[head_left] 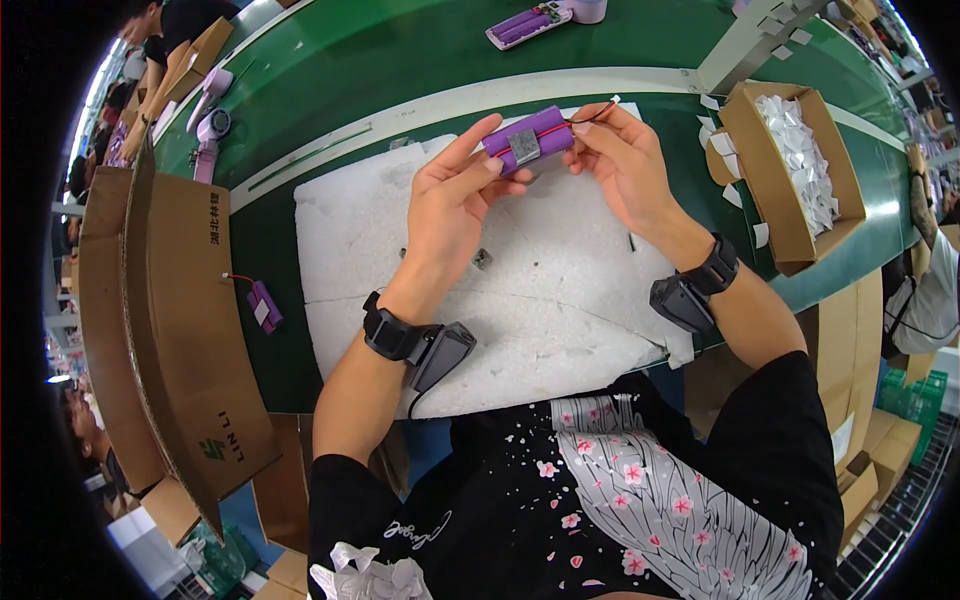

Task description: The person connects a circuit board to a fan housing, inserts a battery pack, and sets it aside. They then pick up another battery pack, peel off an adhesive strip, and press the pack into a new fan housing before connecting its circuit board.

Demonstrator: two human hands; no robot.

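Observation:
A purple battery pack made of cylindrical cells is held up above the white foam sheet. My left hand grips its left end between thumb and fingers. On the pack's face sits a grey square pad, with a red wire running along the cells. At the pack's right end my right hand is closed, its thumb and fingertips pinching the wires. Past those fingers, dark and red leads end in a small white connector. Another purple battery pack lies to the left on the green table.
A tall cardboard box borders the left side. At right, an open carton contains many white pieces, with several scattered beside it. Beyond a pale rail, the green belt carries purple device parts. A metal post rises behind; other people are around.

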